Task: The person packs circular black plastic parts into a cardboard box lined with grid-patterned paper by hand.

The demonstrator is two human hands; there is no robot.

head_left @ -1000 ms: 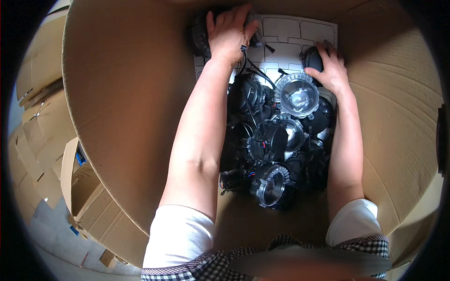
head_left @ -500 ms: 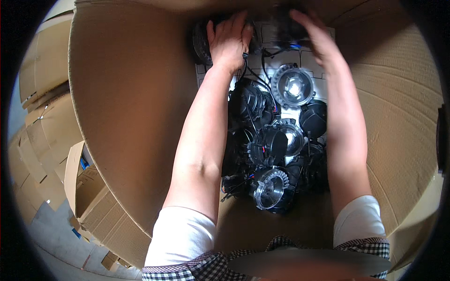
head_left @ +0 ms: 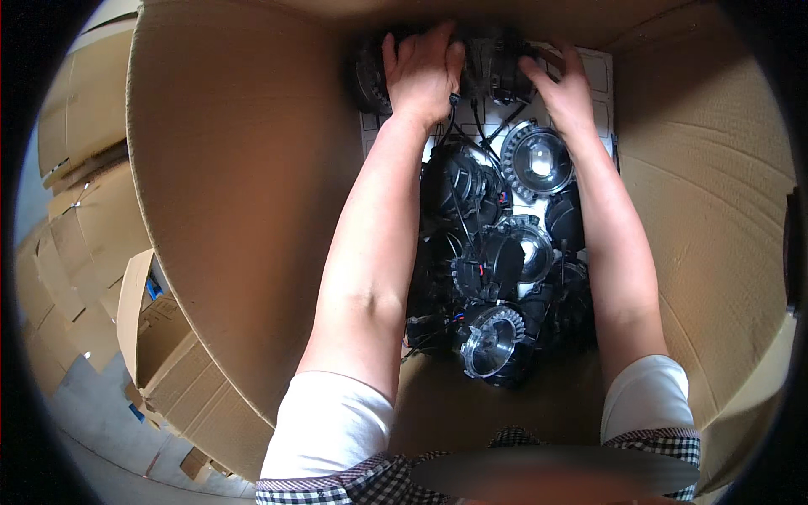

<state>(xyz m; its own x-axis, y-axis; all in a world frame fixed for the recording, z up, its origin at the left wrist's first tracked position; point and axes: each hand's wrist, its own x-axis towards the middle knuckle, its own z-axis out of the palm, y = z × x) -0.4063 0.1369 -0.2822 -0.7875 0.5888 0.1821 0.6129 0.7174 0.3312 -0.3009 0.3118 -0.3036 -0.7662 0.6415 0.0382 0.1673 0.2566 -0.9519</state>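
- Our left hand point(head_left: 423, 80) spread wide over a dark lamp point(head_left: 368, 80); we couldn't tell its grip.
- Our right hand point(head_left: 567, 97) held a second lamp point(head_left: 506, 76) beside it, far inside the box point(head_left: 244, 168).
- Other lamps point(head_left: 540, 162) lay jumbled nearer us, apparently unarranged.

Black lamps point(head_left: 502, 268), black-white checked cloth point(head_left: 370, 477)

Warehouse or workshop, large open carton point(head_left: 244, 177), round lamp units point(head_left: 541, 162) inside, cardboard boxes point(head_left: 204, 379) outside, grey floor point(head_left: 91, 410)

Head view (fisheye), facing down into carton point(head_left: 244, 202).
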